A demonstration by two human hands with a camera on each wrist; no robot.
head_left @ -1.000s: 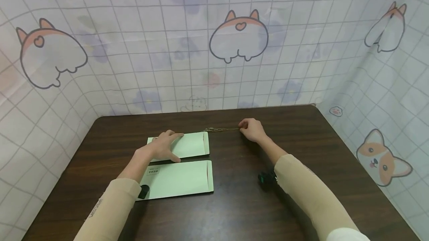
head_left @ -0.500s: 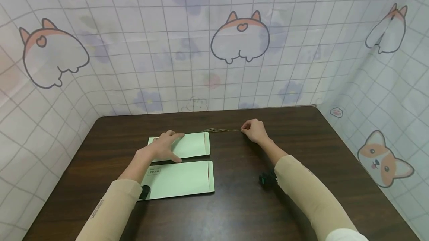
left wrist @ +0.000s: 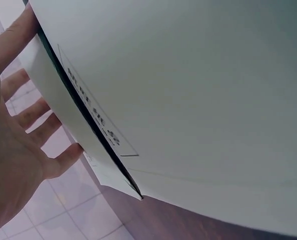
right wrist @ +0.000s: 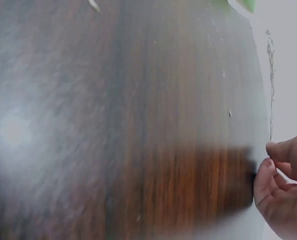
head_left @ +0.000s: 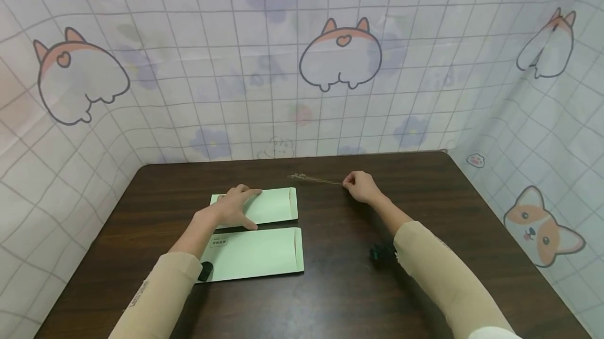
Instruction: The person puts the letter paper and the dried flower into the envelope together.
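Two pale green paper envelopes lie side by side on the table. My left hand rests with spread fingers across the far envelope, its thumb at the gap between the two. The near envelope carries a small printed box. Seen from the left wrist, the near envelope fills most of the picture, and the left fingers lie along the far envelope. My right hand pinches the end of a thin dried grass sprig between thumb and index finger; its seed head points left.
Dark wood table underneath, with a patterned cloth behind and at both sides. A black wrist camera hangs below the right sleeve. Tiny pale bits are scattered on the tabletop.
The sprig's seed head has shifted away from the far envelope's corner, towards the back, and now slants. The right hand has moved slightly right. The left hand has stayed in place on the envelope.
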